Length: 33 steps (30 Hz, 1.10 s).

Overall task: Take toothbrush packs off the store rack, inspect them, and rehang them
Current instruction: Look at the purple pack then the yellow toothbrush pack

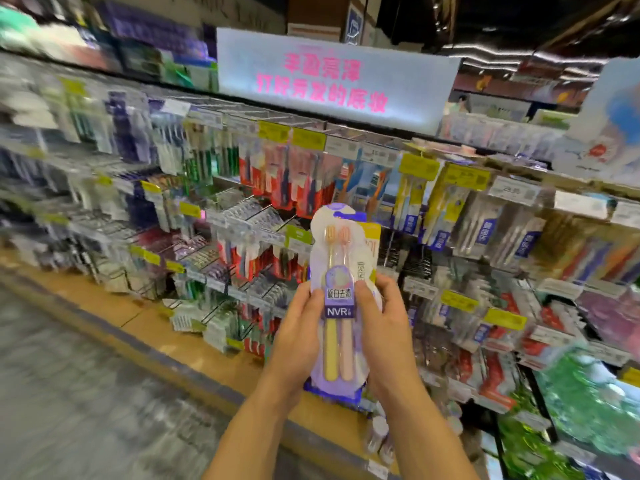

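Head view: left hand (298,336) and right hand (384,327) both grip an upright toothbrush pack (341,299).

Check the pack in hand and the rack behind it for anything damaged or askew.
Nothing stands out. The toothbrush pack, held upright by the left hand and right hand, looks intact. The rack is too blurred to judge.

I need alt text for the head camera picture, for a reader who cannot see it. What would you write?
Both hands, left hand and right hand, hold a purple toothbrush pack upright before a store rack crowded with hanging packs. The pack shows two brushes, one yellow and one pink. A lit sign with pink letters stands above the rack.
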Each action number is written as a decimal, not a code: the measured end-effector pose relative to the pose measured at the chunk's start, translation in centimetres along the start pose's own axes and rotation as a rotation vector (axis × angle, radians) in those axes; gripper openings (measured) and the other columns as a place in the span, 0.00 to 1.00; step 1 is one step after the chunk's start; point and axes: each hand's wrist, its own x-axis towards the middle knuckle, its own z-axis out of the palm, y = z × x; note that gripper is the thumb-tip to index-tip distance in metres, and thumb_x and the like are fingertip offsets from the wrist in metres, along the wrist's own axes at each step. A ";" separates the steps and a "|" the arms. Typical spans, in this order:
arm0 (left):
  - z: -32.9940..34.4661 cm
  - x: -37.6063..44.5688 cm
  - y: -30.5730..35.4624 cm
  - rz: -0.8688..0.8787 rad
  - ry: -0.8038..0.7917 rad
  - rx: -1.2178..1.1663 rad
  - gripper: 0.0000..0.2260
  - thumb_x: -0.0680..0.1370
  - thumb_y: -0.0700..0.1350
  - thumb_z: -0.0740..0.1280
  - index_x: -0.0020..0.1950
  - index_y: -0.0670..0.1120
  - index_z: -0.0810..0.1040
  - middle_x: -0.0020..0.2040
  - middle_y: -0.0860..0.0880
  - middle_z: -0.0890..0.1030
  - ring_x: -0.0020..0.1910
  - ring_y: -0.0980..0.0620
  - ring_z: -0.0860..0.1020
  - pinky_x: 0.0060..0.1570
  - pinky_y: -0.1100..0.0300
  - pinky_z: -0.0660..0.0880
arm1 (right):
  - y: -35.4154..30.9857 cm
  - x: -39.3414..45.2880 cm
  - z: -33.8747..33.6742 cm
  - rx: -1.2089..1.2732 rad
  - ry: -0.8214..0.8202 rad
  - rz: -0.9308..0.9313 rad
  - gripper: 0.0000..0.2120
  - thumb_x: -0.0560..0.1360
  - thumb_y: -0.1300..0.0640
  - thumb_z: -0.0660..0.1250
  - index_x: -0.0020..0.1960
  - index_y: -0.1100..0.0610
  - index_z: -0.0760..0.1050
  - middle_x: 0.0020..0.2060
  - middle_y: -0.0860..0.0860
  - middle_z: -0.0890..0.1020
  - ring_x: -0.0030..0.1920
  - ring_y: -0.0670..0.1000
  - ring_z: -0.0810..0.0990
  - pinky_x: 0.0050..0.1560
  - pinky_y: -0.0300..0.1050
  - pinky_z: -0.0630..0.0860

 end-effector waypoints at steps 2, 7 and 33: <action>-2.4 0.6 1.1 0.002 0.021 -0.009 0.25 0.79 0.62 0.66 0.72 0.50 0.74 0.69 0.48 0.80 0.66 0.50 0.79 0.65 0.47 0.77 | 0.2 0.3 3.0 0.025 -0.034 -0.004 0.07 0.82 0.51 0.65 0.60 0.47 0.77 0.52 0.47 0.85 0.52 0.48 0.84 0.47 0.44 0.78; -7.5 1.8 3.5 0.011 0.067 -0.029 0.12 0.86 0.47 0.58 0.61 0.54 0.80 0.58 0.51 0.86 0.58 0.50 0.84 0.58 0.51 0.80 | 0.6 1.7 9.3 0.079 -0.112 0.030 0.08 0.82 0.51 0.65 0.60 0.48 0.77 0.54 0.51 0.85 0.53 0.53 0.85 0.49 0.50 0.80; -23.3 22.6 8.9 -0.004 0.271 -0.072 0.38 0.66 0.69 0.73 0.73 0.57 0.73 0.71 0.59 0.76 0.69 0.56 0.76 0.71 0.48 0.71 | 4.8 21.7 30.7 0.241 -0.324 0.028 0.08 0.81 0.53 0.66 0.60 0.46 0.78 0.48 0.42 0.86 0.50 0.47 0.86 0.49 0.47 0.82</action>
